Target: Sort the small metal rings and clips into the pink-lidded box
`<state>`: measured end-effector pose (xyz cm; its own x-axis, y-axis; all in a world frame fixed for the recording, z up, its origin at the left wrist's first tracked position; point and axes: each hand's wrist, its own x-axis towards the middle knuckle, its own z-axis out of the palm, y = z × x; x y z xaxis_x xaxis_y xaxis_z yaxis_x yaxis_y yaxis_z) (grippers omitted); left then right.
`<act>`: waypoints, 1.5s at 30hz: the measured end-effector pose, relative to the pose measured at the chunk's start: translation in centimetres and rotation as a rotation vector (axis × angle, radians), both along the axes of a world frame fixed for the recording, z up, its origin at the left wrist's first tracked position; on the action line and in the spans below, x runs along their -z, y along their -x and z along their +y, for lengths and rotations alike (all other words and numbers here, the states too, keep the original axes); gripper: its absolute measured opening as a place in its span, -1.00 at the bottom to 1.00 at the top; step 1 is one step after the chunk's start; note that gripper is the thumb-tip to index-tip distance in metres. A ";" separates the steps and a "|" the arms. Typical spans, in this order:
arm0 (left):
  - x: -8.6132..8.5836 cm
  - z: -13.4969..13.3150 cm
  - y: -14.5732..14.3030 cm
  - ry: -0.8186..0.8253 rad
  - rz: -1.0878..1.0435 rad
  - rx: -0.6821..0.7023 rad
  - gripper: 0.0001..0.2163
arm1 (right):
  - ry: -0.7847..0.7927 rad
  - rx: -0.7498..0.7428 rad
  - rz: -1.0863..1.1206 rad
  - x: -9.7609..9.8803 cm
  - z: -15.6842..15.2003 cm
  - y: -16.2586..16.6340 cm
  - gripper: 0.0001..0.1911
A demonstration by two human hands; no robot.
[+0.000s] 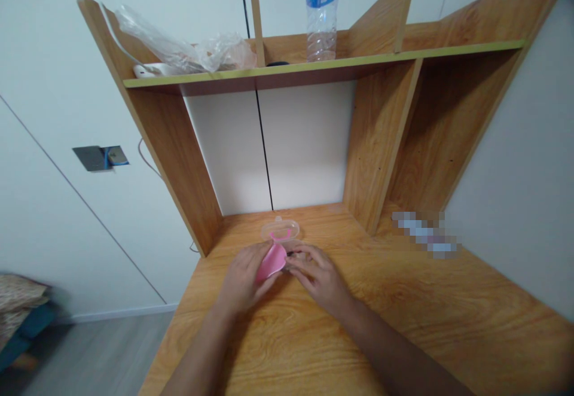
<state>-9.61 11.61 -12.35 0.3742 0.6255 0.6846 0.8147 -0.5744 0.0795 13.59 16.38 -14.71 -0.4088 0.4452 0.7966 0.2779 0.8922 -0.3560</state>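
My left hand [244,276] is closed around a pink rounded piece [272,261], thumb below and fingers on its far side. At the right edge of that piece, the fingers of my right hand [319,276] are pinched together. A small dark thing shows at these fingertips, too small to name. Just beyond my hands, a clear plastic case [293,228] with a rounded end and a small tab stands on the wooden desk [287,336]. Something bright pink shows in or through it. My fingers hide its near part.
A wooden shelf unit [381,145] rises at the back of the desk. On its upper board are a plastic bottle [321,19] with a blue label and a crumpled clear bag [219,52]. A blurred-out item [424,234] lies at the right. An open wall socket [101,158] is at left.
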 end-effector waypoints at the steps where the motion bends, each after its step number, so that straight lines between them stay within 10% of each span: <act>1: 0.1 -0.1 -0.4 -0.010 0.005 0.036 -0.42 | -0.034 -0.003 -0.019 -0.1 -0.1 0.0 -0.63; 14: 2.3 1.4 -0.9 0.089 -0.291 -0.123 -0.65 | 0.195 0.259 0.116 1.7 2.4 -0.7 -0.72; 45: 2.5 2.0 -0.3 0.213 -0.180 -0.207 -0.73 | 0.366 0.211 -0.093 2.3 3.1 -0.9 -0.65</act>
